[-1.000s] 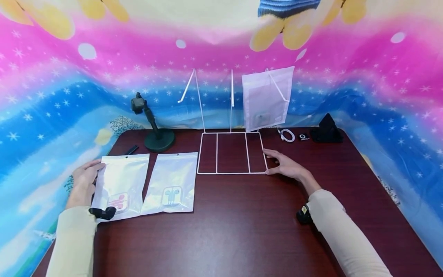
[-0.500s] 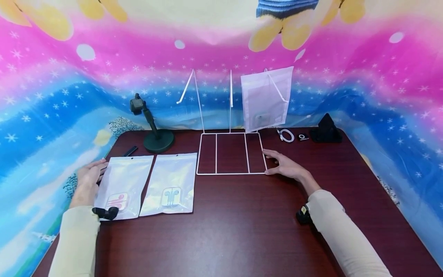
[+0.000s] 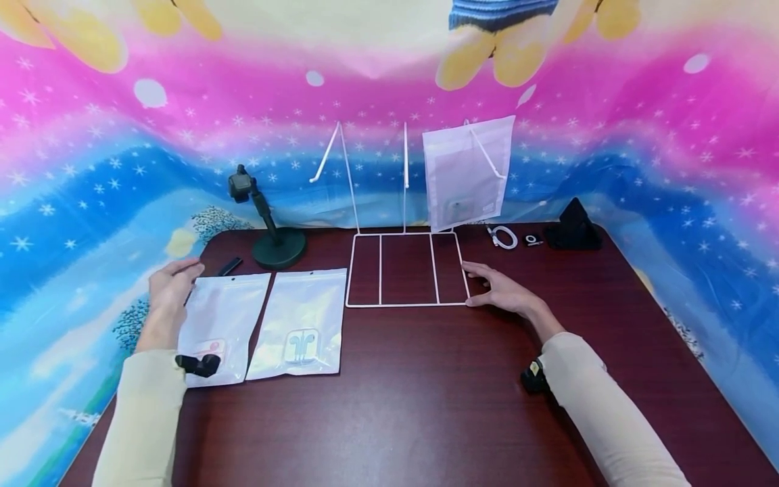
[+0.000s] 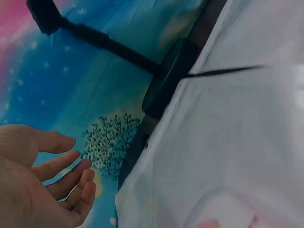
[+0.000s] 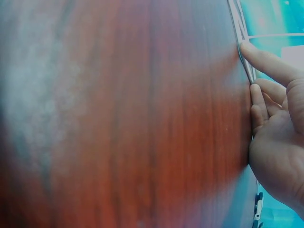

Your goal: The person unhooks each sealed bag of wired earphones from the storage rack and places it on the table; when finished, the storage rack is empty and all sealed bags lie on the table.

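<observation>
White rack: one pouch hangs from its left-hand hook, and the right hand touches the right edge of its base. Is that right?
Wrong hook: the head view shows the hanging pouch on the right-hand hook of the white rack. The right hand does touch the right edge of its base.

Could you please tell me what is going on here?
A person's right hand touches the side of a white wire rack. One pouch hangs on the rack's right hook; the other two hooks hold nothing. Two more pouches lie on the table, one showing pink earphones, the other bluish ones. The left hand is loosely curled beside the pink one's pouch, holding nothing.
</observation>
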Demonstrator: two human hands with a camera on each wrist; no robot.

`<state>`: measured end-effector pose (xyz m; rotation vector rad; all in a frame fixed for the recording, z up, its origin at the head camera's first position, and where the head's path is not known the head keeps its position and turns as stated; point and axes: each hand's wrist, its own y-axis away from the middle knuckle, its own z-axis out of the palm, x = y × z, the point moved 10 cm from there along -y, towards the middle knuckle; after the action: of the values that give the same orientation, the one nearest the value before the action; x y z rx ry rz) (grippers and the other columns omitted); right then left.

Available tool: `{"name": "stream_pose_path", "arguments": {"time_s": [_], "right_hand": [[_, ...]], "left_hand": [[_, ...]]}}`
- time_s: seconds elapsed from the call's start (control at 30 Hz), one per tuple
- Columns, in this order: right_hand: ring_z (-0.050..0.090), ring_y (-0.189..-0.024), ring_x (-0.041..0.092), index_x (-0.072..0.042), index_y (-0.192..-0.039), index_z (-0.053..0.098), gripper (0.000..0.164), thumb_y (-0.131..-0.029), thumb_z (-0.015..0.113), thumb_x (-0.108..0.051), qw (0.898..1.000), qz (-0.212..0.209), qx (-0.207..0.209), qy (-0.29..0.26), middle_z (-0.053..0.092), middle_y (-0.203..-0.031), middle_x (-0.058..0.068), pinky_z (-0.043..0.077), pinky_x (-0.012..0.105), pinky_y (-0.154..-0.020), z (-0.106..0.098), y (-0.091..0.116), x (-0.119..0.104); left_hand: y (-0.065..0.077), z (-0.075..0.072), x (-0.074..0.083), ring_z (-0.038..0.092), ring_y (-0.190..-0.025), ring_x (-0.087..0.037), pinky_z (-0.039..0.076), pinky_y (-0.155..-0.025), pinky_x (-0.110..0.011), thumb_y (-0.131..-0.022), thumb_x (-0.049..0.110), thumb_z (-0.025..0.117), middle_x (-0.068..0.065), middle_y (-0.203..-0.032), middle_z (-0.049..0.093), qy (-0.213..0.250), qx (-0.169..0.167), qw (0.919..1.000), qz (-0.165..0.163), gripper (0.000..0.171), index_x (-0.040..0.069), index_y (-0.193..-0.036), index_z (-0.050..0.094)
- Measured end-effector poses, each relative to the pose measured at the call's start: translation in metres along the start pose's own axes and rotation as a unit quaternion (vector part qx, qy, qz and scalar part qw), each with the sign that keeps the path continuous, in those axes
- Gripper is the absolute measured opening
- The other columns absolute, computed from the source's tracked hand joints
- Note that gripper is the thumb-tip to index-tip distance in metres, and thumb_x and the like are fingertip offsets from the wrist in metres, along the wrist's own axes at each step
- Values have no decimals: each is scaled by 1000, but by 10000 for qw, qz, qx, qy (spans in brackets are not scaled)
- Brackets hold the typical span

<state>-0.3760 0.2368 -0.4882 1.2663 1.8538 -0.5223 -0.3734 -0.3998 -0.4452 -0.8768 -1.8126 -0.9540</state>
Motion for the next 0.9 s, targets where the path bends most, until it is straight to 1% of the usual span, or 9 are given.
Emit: {"name": "stream_pose_path", "arguments": {"time_s": [0.1, 0.17, 0.3, 0.4, 0.47, 0.53, 0.63, 0.77, 0.9], "right_hand": [[30, -150, 39, -11, -164, 29, 87, -93, 79, -14, 10000, 16, 14, -8, 27, -167, 17, 23, 61, -122, 0, 1, 0], [30, -150, 39, -11, -164, 29, 87, -93, 79, -15, 10000, 9, 5, 6, 27, -167, 17, 23, 61, -122, 0, 1, 0], [30, -150, 39, -11, -165, 28, 87, -94, 78, -16, 10000, 13, -1, 37, 28, -166, 18, 24, 61, -121, 0, 1, 0], [30, -150, 39, -11, -165, 28, 87, -94, 78, -17, 10000, 39, 4, 65, 30, -166, 19, 26, 61, -120, -1, 1, 0], [30, -151, 39, -11, -165, 28, 88, -93, 79, -16, 10000, 43, 16, 80, 31, -165, 19, 26, 61, -120, -2, 2, 0], [30, -151, 39, -12, -165, 28, 88, -93, 79, -16, 9999, 43, 23, 91, 31, -165, 19, 26, 61, -121, -2, 2, 0], [30, -151, 39, -11, -165, 28, 87, -93, 79, -17, 9999, -3, 28, 102, 32, -164, 20, 26, 61, -120, -2, 1, 0], [30, -151, 39, -11, -165, 28, 88, -94, 79, -19, 10000, -10, -24, 92, 32, -164, 20, 27, 61, -120, -1, 0, 1], [31, -151, 39, -12, -165, 28, 89, -93, 79, -18, 9999, 46, -9, 114, 33, -164, 19, 27, 61, -120, -2, 1, 2]], "left_hand": [[10, 23, 23, 48, -140, -21, 35, -120, -45, -107, 34, 57, -2, -159, 47, -148, -211, 9983, 515, 50, 20, -154, 52], [19, 41, 37, 51, -136, -24, 37, -118, -47, -107, 36, 57, -5, -156, 51, -331, -409, 9954, 801, 50, 18, -154, 53], [37, 84, 59, 55, -131, -30, 42, -114, -49, -107, 37, 58, -13, -151, 55, -575, -873, 9866, 1254, 50, 13, -151, 56], [50, 120, 69, 56, -130, -32, 45, -112, -48, -107, 31, 60, -17, -148, 57, -664, -1340, 9773, 1502, 47, 9, -148, 57], [57, 146, 71, 57, -130, -35, 45, -111, -49, -107, 26, 60, -18, -146, 58, -732, -1697, 9698, 1590, 43, 7, -146, 58], [63, 171, 70, 58, -129, -36, 46, -110, -50, -107, 22, 60, -19, -144, 59, -800, -1998, 9635, 1591, 40, 6, -144, 60], [67, 203, 64, 61, -125, -36, 49, -108, -50, -107, 19, 60, -19, -139, 62, -930, -2270, 9569, 1555, 35, 5, -139, 63], [70, 232, 56, 66, -113, -32, 56, -95, -43, -105, 15, 62, -21, -128, 68, -1097, -2315, 9530, 1616, 31, 3, -133, 68], [74, 250, 54, 66, -100, -27, 57, -79, -32, -102, 10, 65, -20, -116, 71, -1244, -2296, 9483, 1801, 27, 3, -128, 71]]}}
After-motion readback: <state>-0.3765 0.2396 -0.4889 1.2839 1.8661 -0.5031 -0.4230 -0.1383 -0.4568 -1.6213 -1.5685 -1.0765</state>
